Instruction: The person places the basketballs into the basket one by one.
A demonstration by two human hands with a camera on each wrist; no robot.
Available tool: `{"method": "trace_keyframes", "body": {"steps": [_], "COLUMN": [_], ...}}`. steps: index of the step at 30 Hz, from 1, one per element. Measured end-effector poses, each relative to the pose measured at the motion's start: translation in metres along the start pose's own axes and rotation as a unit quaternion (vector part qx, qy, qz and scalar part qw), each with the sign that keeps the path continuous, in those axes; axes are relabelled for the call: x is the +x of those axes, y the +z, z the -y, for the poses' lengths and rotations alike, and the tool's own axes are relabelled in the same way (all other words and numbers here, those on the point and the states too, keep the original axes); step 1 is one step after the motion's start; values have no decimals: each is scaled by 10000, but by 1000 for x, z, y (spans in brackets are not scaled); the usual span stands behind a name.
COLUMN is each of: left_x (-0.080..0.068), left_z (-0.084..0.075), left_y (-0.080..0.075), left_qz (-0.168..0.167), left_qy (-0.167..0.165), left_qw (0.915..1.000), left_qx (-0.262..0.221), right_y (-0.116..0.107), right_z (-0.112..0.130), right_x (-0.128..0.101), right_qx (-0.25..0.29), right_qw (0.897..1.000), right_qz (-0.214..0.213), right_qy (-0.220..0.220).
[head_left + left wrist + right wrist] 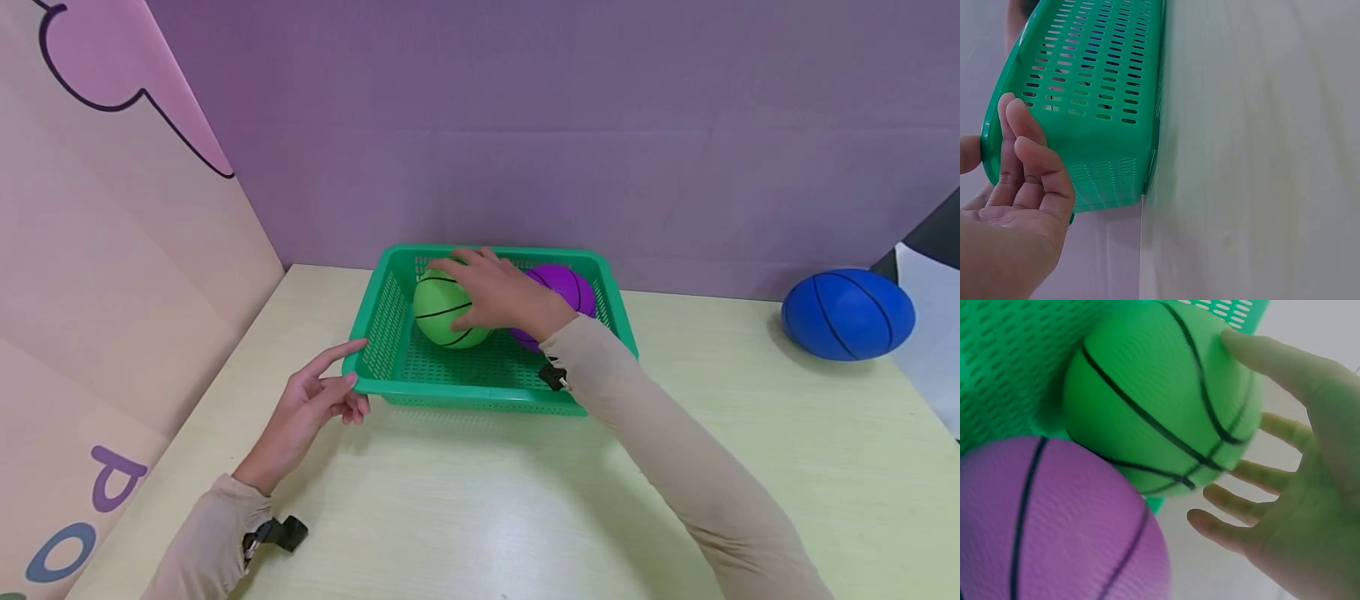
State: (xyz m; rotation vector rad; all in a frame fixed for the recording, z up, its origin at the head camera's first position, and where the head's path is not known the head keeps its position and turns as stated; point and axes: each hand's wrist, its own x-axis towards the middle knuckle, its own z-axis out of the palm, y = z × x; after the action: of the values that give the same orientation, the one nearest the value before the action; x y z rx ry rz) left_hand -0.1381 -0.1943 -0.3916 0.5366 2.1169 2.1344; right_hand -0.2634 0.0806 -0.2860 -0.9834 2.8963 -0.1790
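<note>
Green ball [442, 312] under right hand [498, 292], in basket [465, 387].

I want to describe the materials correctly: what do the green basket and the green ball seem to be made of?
The green basket looks like moulded plastic, smooth and slightly glossy: thin walls pierced by even rows of slots, with a rounded rim. The green ball looks like soft rubber or foam, matte, with a fine pebbled texture and black basketball lines; which of the two cannot be told by sight.
</note>
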Motion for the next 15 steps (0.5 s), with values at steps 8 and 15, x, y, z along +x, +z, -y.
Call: {"method": "trace_keyframes", "body": {"steps": [8, 15], "left_x": [1, 0], "left_z": [-1, 0], "left_y": [-2, -3], "left_qz": [-12, 13], "left_qy": [18, 55], "left_qw": [10000, 10000], "left_qx": [15, 11], "right_y": [-22, -33], "right_z": [2, -2], "right_x": [-15, -28], "right_qx": [68, 150], "right_qw": [9997, 9996], "right_qz": [-207, -237], "right_qy": [-83, -45]}}
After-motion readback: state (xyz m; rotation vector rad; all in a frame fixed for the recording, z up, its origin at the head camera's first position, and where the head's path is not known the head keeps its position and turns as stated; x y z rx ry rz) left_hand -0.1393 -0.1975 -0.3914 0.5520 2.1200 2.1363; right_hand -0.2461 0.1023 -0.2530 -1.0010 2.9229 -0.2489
